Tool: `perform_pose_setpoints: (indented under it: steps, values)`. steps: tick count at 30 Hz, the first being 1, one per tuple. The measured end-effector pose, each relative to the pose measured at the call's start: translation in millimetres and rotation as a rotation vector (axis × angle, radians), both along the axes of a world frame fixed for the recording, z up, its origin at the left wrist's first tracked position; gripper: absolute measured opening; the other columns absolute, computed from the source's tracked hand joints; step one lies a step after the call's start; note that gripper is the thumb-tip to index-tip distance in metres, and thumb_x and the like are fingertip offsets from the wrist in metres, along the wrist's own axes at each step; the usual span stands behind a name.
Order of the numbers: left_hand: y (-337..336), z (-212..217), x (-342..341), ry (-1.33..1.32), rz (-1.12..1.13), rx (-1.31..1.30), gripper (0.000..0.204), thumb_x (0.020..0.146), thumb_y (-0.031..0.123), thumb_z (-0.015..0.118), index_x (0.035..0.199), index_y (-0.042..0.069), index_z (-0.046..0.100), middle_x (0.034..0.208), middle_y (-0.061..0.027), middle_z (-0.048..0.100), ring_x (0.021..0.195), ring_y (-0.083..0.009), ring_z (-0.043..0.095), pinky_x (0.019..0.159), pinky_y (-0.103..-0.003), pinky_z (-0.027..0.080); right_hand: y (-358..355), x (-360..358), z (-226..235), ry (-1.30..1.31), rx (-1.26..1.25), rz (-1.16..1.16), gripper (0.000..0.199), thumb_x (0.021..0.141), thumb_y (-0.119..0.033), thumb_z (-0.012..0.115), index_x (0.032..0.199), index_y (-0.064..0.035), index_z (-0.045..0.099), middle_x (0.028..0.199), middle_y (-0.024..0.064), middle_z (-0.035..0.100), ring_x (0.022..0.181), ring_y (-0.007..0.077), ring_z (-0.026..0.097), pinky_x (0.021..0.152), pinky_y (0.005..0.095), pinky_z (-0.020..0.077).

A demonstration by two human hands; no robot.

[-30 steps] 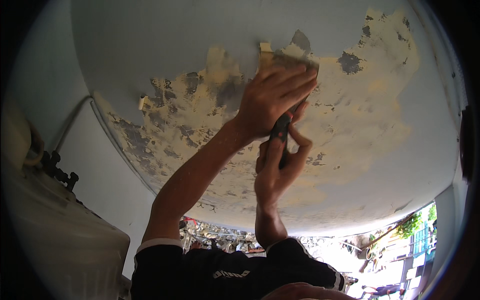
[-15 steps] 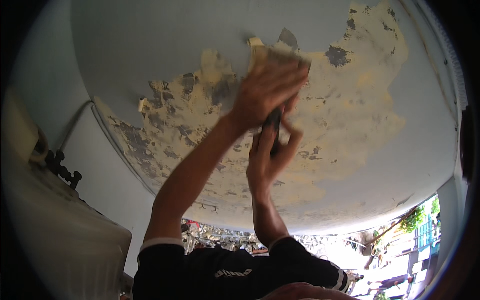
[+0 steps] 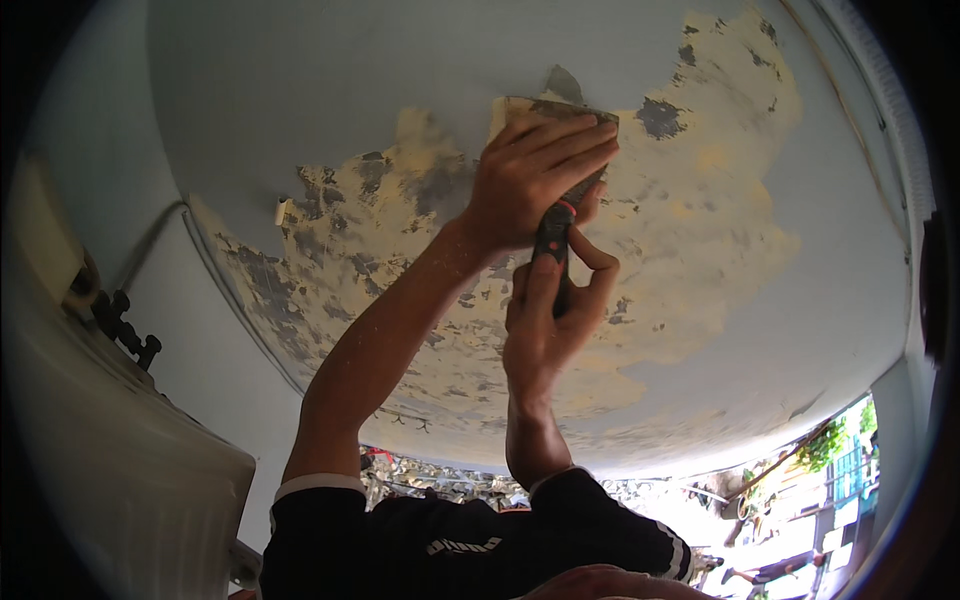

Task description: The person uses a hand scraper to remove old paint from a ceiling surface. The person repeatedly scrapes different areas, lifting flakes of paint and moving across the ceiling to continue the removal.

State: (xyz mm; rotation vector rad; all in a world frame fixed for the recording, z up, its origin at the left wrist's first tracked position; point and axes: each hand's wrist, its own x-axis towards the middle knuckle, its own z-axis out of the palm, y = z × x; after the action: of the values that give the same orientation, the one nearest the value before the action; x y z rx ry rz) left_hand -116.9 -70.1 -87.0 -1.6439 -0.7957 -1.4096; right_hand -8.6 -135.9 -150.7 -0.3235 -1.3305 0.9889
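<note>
Overhead, a wide scraper with a black-and-red handle (image 3: 552,236) lies against the peeling wall (image 3: 700,220), its broad blade edge pointing up and away. My right hand (image 3: 545,325) is closed round the lower handle, with a finger bent out to the right. Across the blade lies my left hand (image 3: 545,175), its fingers pressed together over the metal and gripping it. Beyond the blade edge is a grey bare patch (image 3: 563,84). Cream layers and dark grey spots cover the surface around both hands.
A curled paint flake (image 3: 283,211) hangs at the left. Along the left edge runs a grey cable (image 3: 225,280), near a pale tank-like container (image 3: 150,480) and a dark valve fitting (image 3: 125,335). Bright open ground with greenery (image 3: 825,445) and a person (image 3: 780,570) shows at lower right.
The hands and scraper were blurred by motion and are now sharp, in nearly the same place. A curled strip of paint beside the blade's left corner no longer shows.
</note>
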Motion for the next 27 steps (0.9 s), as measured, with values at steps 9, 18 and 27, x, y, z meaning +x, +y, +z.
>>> perform_pose_setpoints:
  steps: [9,18,27]
  values:
    - [11,18,-7,0.023,-0.028,0.042,0.039,0.087,0.014,0.074,0.125,0.02,0.072,0.131,0.0013,0.071,0.125,-0.0181,0.064,0.106,-0.04,0.046,10,-14,17,0.025,0.044,-0.043,0.024,0.107,-0.007,0.048,0.129,-0.0005,0.041,0.073,0.0007,0.051,0.062,0.0041,0.044,0.055,0.0223,0.0316]
    - [-6,-106,-5,-0.154,0.091,-0.098,0.028,0.089,0.017,0.073,0.117,0.013,0.075,0.129,-0.0012,0.072,0.125,-0.0179,0.063,0.109,-0.04,0.046,3,-10,-86,-0.137,0.156,-0.14,0.021,0.106,-0.006,0.048,0.126,-0.0006,0.044,0.069,-0.0008,0.051,0.058,0.0025,0.042,0.052,0.0202,0.0296]
    - [-10,-86,-10,-0.171,0.028,-0.079,0.031,0.088,0.018,0.075,0.119,0.015,0.074,0.131,-0.0004,0.071,0.127,-0.0162,0.062,0.11,-0.038,0.042,-5,-9,-78,-0.133,0.024,-0.023,0.025,0.105,-0.001,0.048,0.129,0.0027,0.041,0.082,0.0045,0.054,0.067,0.0043,0.046,0.059,0.0211,0.0337]
